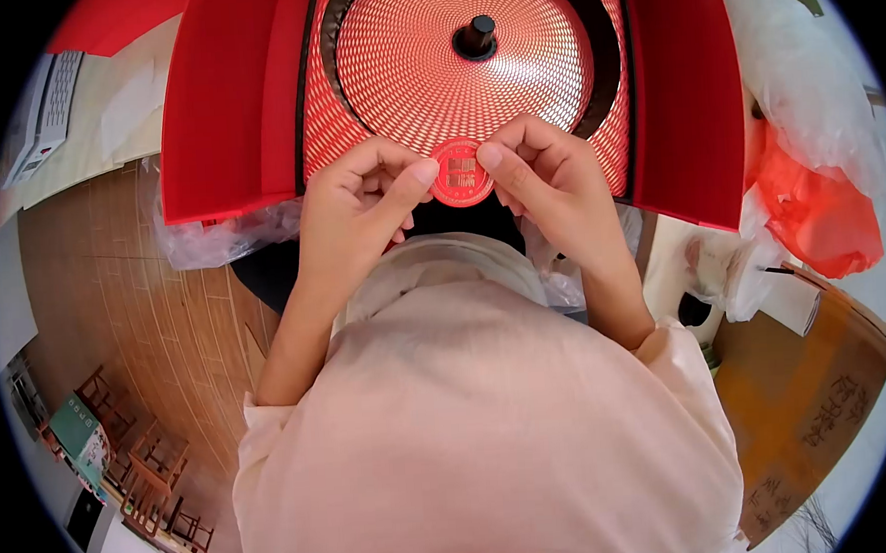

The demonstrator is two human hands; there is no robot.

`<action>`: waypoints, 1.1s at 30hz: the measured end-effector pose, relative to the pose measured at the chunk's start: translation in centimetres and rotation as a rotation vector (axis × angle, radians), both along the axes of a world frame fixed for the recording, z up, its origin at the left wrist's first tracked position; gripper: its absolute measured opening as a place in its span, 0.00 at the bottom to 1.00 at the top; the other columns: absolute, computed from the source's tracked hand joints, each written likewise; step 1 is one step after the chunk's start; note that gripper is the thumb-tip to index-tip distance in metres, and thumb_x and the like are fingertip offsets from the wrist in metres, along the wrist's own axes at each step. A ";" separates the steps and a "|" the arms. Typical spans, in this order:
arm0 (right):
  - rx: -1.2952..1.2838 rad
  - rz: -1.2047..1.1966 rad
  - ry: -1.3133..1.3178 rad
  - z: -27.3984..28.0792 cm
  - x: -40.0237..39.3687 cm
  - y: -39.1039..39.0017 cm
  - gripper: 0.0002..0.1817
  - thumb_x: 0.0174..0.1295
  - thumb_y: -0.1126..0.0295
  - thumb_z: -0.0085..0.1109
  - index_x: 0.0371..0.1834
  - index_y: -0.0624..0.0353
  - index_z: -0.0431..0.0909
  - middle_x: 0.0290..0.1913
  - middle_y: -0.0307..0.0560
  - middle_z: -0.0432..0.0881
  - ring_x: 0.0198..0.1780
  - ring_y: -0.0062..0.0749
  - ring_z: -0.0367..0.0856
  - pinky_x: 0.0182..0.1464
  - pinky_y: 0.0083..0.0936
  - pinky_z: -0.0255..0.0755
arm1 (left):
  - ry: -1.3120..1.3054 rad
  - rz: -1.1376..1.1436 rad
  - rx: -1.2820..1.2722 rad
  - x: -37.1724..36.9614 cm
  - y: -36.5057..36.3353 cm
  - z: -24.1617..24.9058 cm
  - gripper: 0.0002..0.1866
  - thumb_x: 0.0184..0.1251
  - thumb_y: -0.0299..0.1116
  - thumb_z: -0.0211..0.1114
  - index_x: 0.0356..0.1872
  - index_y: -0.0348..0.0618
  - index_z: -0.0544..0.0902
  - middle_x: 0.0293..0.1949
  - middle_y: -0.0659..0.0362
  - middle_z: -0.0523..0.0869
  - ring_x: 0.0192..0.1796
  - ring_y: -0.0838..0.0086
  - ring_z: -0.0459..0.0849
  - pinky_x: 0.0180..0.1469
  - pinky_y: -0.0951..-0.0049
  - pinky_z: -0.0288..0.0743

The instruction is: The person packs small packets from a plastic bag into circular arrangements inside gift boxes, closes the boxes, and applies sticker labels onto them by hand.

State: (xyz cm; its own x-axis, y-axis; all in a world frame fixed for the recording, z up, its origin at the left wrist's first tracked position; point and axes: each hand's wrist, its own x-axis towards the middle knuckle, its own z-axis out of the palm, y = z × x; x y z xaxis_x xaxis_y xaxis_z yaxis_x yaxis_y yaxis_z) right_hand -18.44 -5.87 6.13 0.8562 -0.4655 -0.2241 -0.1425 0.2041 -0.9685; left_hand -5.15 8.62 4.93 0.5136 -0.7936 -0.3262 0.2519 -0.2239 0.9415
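Observation:
A small round red disc with gold-coloured markings is held upright between my two hands. My left hand pinches its left edge between thumb and fingers, and my right hand pinches its right edge the same way. Just beyond the disc lies a large red box with open side flaps. Inside the box is a round, patterned, shiny panel with a dark ring around it and a black knob at its centre.
Clear plastic bags and a red plastic bag lie at the right. A cardboard box stands at the lower right. A white keyboard-like device sits at the upper left, and wooden chairs stand at the lower left.

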 end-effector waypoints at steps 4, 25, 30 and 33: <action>-0.058 -0.071 0.019 0.1 0.8 -1.0 0.09 0.66 0.69 0.59 0.36 0.64 0.76 0.25 0.34 0.78 0.25 0.11 0.70 0.27 0.12 0.65 | -0.090 0.046 0.026 0.5 -2.3 0.4 0.10 0.65 0.36 0.67 0.33 0.38 0.82 0.24 0.65 0.82 0.22 0.87 0.75 0.23 0.86 0.69; -0.508 -0.243 0.365 -3.0 6.4 -8.2 0.14 0.63 0.65 0.60 0.30 0.68 0.78 0.22 0.52 0.80 0.24 0.38 0.80 0.29 0.32 0.71 | -0.340 0.033 0.190 4.9 -12.4 -1.9 0.15 0.63 0.39 0.67 0.32 0.33 0.82 0.23 0.58 0.83 0.25 0.79 0.82 0.29 0.79 0.74; -0.489 -0.230 0.380 -3.2 6.6 -8.3 0.15 0.63 0.64 0.60 0.30 0.68 0.78 0.22 0.53 0.80 0.25 0.40 0.80 0.30 0.33 0.71 | -0.410 0.031 0.198 5.1 -12.4 -3.1 0.15 0.63 0.39 0.67 0.33 0.34 0.82 0.24 0.57 0.84 0.26 0.76 0.82 0.31 0.76 0.75; -0.454 -0.221 0.403 -3.1 6.5 -8.3 0.15 0.63 0.64 0.60 0.30 0.68 0.78 0.22 0.53 0.80 0.25 0.41 0.80 0.30 0.34 0.71 | -0.404 -0.009 0.230 5.1 -12.5 -3.1 0.13 0.65 0.38 0.67 0.35 0.36 0.81 0.25 0.62 0.84 0.28 0.83 0.83 0.31 0.84 0.74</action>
